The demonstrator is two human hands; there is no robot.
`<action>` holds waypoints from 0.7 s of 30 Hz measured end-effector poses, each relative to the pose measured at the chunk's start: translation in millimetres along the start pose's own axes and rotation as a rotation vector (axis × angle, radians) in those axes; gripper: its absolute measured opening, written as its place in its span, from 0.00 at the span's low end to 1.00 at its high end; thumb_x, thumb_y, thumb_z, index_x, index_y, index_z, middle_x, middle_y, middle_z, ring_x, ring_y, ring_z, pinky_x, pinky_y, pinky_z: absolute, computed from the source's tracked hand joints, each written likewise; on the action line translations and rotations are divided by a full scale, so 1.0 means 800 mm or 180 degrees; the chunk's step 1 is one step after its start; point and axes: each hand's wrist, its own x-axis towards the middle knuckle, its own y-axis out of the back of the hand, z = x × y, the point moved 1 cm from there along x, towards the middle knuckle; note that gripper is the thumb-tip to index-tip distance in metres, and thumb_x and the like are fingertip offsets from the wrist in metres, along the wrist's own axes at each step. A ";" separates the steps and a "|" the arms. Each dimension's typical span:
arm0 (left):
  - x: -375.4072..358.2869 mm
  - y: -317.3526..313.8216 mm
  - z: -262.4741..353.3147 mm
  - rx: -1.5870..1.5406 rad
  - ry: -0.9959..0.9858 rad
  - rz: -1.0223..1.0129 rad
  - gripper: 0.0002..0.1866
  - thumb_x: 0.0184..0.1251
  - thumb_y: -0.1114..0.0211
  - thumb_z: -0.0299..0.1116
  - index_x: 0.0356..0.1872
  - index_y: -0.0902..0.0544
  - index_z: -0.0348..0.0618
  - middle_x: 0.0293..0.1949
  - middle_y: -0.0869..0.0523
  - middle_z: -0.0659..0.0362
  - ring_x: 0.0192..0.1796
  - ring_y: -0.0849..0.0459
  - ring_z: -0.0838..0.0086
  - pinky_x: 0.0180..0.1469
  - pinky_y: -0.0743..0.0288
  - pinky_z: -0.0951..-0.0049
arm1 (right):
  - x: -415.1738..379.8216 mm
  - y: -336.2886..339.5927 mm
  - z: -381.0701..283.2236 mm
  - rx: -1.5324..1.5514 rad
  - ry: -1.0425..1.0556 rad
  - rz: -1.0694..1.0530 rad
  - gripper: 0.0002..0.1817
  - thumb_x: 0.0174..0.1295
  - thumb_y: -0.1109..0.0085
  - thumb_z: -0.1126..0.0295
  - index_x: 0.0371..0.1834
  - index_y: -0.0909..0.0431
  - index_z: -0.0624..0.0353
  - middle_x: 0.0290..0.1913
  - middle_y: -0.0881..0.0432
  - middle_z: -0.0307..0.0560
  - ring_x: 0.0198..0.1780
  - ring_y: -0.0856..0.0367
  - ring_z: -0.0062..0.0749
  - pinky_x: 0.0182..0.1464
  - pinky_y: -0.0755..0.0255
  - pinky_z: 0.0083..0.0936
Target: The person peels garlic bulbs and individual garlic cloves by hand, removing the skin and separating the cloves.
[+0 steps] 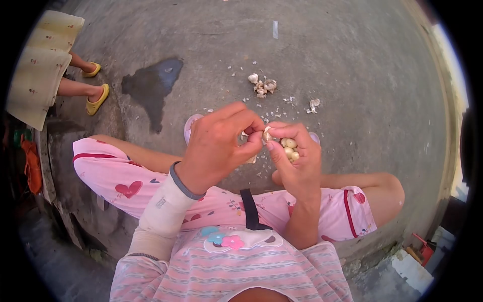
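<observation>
My right hand (300, 163) is closed, holding a garlic clove (267, 135) with papery skin on it between thumb and fingertip. Several peeled garlic cloves (290, 149) show pale yellow inside the curl of the same hand. From the other side my left hand (219, 143) pinches at the clove's edge, thumb and forefinger pressed together. On the concrete beyond lie garlic bulbs (270, 85), with shreds of skin scattered around them.
A larger piece of garlic skin (313, 105) lies on the floor to the right. A dark wet patch (153, 88) marks the concrete at left. Another person in yellow shoes (98, 100) stands at far left. My bent legs frame the work area.
</observation>
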 end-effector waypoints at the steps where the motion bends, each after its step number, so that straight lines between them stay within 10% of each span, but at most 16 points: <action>1: 0.000 -0.001 0.001 -0.0034 0.0049 0.0060 0.04 0.50 0.34 0.20 0.28 0.19 0.38 0.25 0.22 0.62 0.22 0.29 0.81 0.24 0.36 0.78 | 0.000 -0.001 -0.001 0.0134 -0.0057 0.0026 0.10 0.59 0.37 0.80 0.43 0.24 0.63 0.46 0.15 0.49 0.40 0.18 0.20 0.39 0.25 0.17; 8: -0.001 -0.005 -0.001 -0.0466 0.0709 0.0256 0.06 0.50 0.34 0.24 0.26 0.23 0.39 0.25 0.23 0.61 0.24 0.26 0.79 0.27 0.33 0.78 | 0.000 -0.012 -0.008 0.0458 -0.0617 0.0120 0.08 0.63 0.39 0.76 0.45 0.23 0.63 0.39 0.17 0.41 0.37 0.24 0.16 0.40 0.30 0.13; 11: -0.002 -0.007 0.001 -0.0478 0.0680 0.0230 0.04 0.51 0.35 0.24 0.26 0.23 0.39 0.25 0.23 0.62 0.25 0.27 0.81 0.27 0.34 0.79 | 0.008 -0.009 0.006 -0.0265 0.0348 0.0200 0.08 0.64 0.39 0.75 0.46 0.22 0.63 0.35 0.19 0.37 0.33 0.26 0.14 0.36 0.32 0.12; 17: -0.007 -0.009 -0.015 -0.2365 0.1582 0.0777 0.05 0.58 0.34 0.26 0.29 0.23 0.39 0.27 0.24 0.66 0.28 0.31 0.86 0.29 0.36 0.81 | 0.000 -0.003 -0.003 0.1578 -0.0848 0.0312 0.08 0.68 0.42 0.73 0.47 0.21 0.63 0.29 0.20 0.32 0.23 0.36 0.05 0.23 0.44 0.08; 21: -0.007 -0.002 -0.031 -0.2041 0.1100 0.0605 0.07 0.61 0.33 0.25 0.35 0.23 0.40 0.29 0.25 0.67 0.27 0.33 0.88 0.29 0.39 0.85 | 0.002 -0.003 0.006 0.1716 -0.0720 0.0519 0.09 0.69 0.44 0.72 0.48 0.22 0.64 0.32 0.18 0.34 0.23 0.37 0.03 0.22 0.46 0.07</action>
